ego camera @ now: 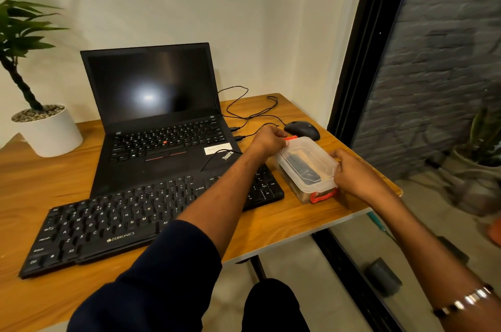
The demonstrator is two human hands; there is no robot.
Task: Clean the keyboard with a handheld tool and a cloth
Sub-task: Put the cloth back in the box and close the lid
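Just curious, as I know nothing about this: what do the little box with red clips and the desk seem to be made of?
The box looks like clear, slightly cloudy plastic: a dark item shows through its lid, and its red clips have a smooth moulded look. The desk top looks like wood or a wood-look laminate, going by the warm grain pattern and soft sheen; its pale edge hints at laminate, but I cannot be sure.

A clear glossy plastic box [306, 166] with red clips sits on the smooth wood-grain counter [273, 226] beside a matt black plastic keyboard [122, 223].
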